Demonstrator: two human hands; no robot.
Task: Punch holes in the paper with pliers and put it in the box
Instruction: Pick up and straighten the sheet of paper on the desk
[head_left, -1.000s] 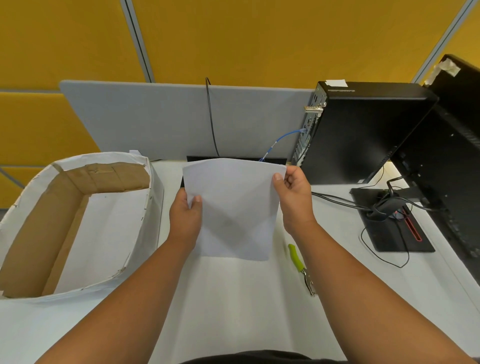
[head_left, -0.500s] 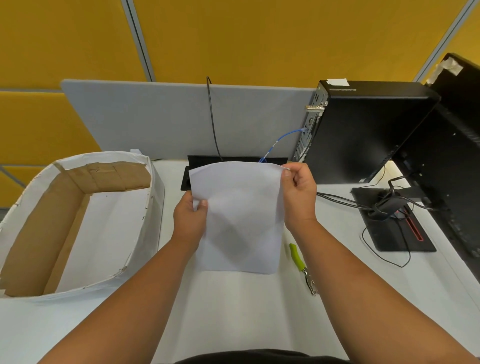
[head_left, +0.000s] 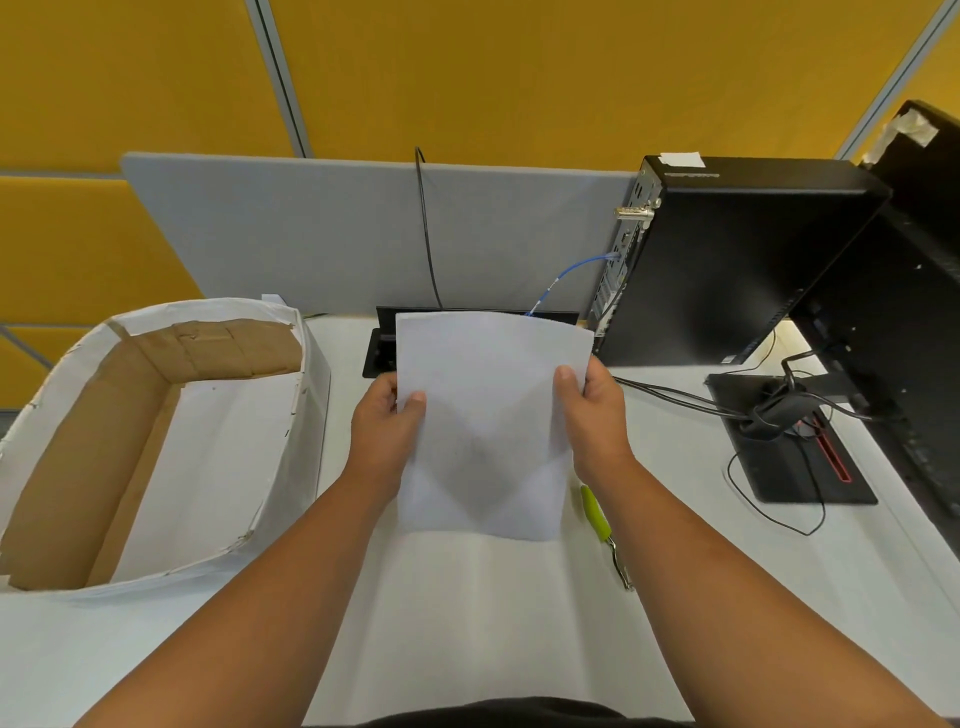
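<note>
I hold a white sheet of paper upright above the middle of the table, with faint fold shadows across it. My left hand pinches its left edge and my right hand grips its right edge. Pliers with a lime-green handle and metal jaws lie flat on the table just right of the paper, partly hidden by my right forearm. The box, cardboard covered in white paper and open on top, stands at the left of the table.
A black computer tower stands at the back right beside a monitor stand with tangled cables. A grey divider panel runs along the back, with a black cable port below it.
The paper has turned more upright and narrower between my hands. My right hand slid from the top right corner down to the middle of the right edge.
</note>
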